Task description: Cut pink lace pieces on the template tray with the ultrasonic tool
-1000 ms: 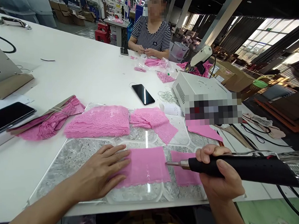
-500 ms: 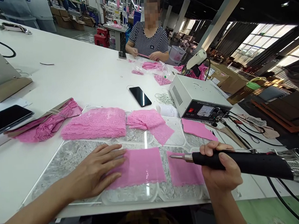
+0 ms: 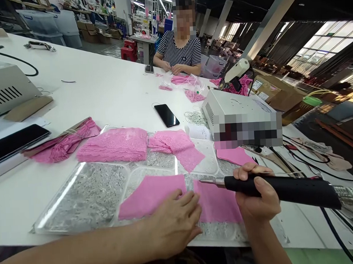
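My right hand [image 3: 258, 198] is wrapped round a black corded handpiece [image 3: 281, 189] with a pointed metal tip. The tip is over the upper left corner of a pink fabric panel [image 3: 218, 204]; I cannot tell whether it touches. My left hand [image 3: 179, 220] lies palm down, fingers stretched out, between that panel and a second pink fabric panel [image 3: 156, 194] on its left, covering part of their facing edges. Both panels lie on a clear sheet over a grey-patterned board [image 3: 88, 197]. Behind them are a stack of pink lace pieces [image 3: 115, 145] and a loose lace piece [image 3: 180, 145].
A boxy machine [image 3: 237, 101] with cables stands at the right, beside more pink fabric [image 3: 235, 155]. A phone [image 3: 166, 115] and a pile of elastic loops [image 3: 196, 118] lie mid-table. At left are a tied pink bundle [image 3: 66, 141] and another phone [image 3: 17, 144]. A co-worker [image 3: 178, 51] sits opposite.
My left hand has moved right, from the left panel's left end to the gap between the panels. The right hand keeps holding the handpiece in nearly the same place.
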The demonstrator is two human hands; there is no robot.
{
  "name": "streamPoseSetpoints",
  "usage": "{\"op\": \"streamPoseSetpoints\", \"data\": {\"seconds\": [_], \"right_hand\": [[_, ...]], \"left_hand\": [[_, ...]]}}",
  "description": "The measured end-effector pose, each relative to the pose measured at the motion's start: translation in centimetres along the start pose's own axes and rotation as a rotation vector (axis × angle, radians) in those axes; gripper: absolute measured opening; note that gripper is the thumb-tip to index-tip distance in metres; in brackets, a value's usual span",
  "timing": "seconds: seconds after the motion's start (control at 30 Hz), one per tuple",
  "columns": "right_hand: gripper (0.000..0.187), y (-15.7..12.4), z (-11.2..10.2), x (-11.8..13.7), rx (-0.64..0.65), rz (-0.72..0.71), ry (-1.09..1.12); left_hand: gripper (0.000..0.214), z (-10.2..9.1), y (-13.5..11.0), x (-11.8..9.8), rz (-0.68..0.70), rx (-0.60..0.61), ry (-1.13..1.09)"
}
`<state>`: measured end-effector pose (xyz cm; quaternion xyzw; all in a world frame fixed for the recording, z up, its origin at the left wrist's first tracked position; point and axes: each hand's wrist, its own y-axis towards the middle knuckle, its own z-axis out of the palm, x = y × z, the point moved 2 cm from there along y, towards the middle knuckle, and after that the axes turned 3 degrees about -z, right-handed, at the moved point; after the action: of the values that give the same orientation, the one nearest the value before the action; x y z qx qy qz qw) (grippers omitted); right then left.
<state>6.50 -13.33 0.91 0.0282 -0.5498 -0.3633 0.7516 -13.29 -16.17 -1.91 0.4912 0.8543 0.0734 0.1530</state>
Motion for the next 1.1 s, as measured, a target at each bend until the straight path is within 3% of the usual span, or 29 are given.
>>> {"op": "streamPoseSetpoints", "data": {"seconds": [0.23,0.53,0.73,1.1], "right_hand": [[0.01,0.4,0.2,-0.5,0.054,-0.006,0.023],[0.01,0.3,0.5,-0.8,0.044,0.015,0.028],[0.011,0.3,0.4,-0.8,0.062,0.017,0.029],[0.011,0.3,0.5,-1.0,0.045,0.013,0.045]], "left_hand": [[0.048,2.2,0.6,0.4,-0.093,-0.128,0.046],[0.048,2.0,0.5,0.5,-0.081,-0.15,0.035],[0.055,2.0,0.6,0.8,-0.073,-0.06,0.008],[0.045,1.6,0.7,0.7,-0.061,-0.089,-0.019]]}}
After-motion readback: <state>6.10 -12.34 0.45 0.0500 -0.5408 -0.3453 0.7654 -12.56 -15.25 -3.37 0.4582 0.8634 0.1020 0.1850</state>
